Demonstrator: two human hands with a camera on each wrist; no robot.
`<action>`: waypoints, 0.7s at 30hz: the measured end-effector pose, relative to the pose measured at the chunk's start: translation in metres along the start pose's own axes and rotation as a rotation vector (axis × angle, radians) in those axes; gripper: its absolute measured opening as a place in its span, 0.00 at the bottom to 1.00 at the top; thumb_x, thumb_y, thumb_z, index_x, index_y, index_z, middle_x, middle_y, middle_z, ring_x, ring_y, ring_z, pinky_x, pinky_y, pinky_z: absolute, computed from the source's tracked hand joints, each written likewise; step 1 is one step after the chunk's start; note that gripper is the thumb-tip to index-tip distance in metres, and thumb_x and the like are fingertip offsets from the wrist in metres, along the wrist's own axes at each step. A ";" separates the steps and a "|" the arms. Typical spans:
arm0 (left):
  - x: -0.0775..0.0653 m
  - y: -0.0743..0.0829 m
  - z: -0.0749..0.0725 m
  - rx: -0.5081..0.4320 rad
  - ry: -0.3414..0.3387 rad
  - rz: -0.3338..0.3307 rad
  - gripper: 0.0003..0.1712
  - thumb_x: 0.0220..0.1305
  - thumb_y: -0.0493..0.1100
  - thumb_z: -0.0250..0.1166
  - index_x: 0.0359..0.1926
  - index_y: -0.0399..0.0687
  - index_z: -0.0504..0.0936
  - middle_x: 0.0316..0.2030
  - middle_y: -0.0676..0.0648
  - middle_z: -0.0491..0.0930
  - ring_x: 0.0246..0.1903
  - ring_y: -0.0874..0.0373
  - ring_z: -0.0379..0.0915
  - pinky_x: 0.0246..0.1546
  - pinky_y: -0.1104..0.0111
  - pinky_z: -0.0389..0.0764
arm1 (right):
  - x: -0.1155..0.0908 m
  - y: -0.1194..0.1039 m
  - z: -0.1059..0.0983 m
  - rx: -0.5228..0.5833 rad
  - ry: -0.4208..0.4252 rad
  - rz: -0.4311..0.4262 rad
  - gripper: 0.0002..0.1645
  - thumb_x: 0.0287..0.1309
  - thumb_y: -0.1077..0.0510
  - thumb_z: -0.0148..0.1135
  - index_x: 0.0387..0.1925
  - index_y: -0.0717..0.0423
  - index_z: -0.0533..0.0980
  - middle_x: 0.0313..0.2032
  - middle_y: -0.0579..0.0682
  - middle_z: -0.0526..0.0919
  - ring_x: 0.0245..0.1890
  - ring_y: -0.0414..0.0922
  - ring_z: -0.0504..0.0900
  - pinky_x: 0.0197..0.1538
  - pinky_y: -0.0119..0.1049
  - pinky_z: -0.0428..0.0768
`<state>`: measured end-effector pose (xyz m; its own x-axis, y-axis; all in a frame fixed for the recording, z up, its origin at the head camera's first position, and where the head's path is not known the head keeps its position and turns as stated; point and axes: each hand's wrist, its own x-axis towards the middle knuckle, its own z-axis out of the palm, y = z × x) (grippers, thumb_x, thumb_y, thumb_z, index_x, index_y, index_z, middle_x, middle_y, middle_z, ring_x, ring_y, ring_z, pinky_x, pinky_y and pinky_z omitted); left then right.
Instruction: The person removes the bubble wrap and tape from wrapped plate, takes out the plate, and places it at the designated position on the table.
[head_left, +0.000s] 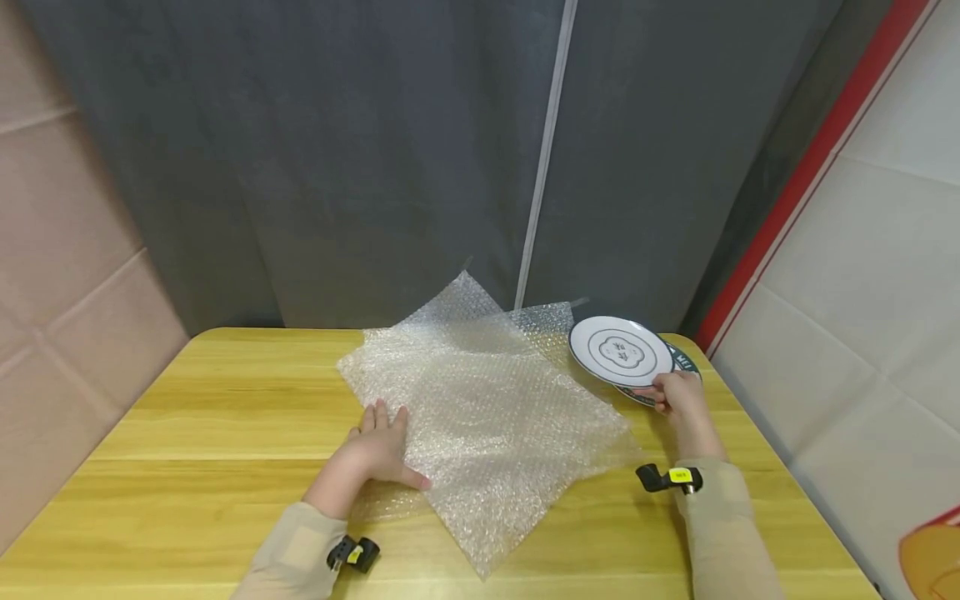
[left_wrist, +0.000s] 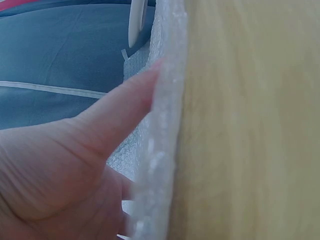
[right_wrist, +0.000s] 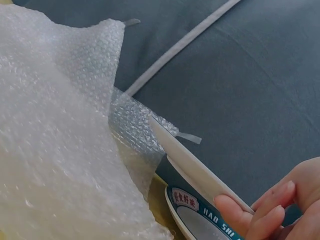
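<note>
Several overlapping sheets of clear bubble wrap (head_left: 517, 433) lie spread over the middle of the wooden table. My left hand (head_left: 377, 452) rests on their left edge with its fingers spread; in the left wrist view the thumb (left_wrist: 125, 107) lies along the wrap. A faint round outline shows through the sheets. At the right, my right hand (head_left: 681, 397) pinches the near right rim of a white plate (head_left: 621, 351) with a dark rim and a printed emblem. This plate is tilted over another plate (right_wrist: 186, 199) with a green lettered rim, which it partly covers.
The wooden table (head_left: 225, 433) has bare boards left of the wrap. A dark grey curtain (head_left: 375, 167) with a pale strip hangs behind its far edge. White panels (head_left: 862, 317) with a red band stand at the right, and a pinkish panelled wall (head_left: 67, 275) at the left.
</note>
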<state>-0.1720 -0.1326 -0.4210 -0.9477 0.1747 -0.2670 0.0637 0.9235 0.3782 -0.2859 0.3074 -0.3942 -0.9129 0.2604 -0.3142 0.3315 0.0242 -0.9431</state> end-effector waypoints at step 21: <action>0.000 0.000 0.001 0.006 -0.007 -0.001 0.77 0.33 0.71 0.74 0.72 0.30 0.47 0.67 0.19 0.33 0.66 0.24 0.28 0.61 0.34 0.44 | 0.010 0.010 -0.022 0.002 0.071 0.006 0.37 0.59 0.70 0.40 0.70 0.72 0.44 0.16 0.45 0.75 0.13 0.36 0.65 0.16 0.25 0.65</action>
<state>-0.1719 -0.1319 -0.4218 -0.9454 0.1765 -0.2740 0.0648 0.9257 0.3726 -0.2860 0.3316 -0.4043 -0.8917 0.3281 -0.3119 0.3367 0.0201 -0.9414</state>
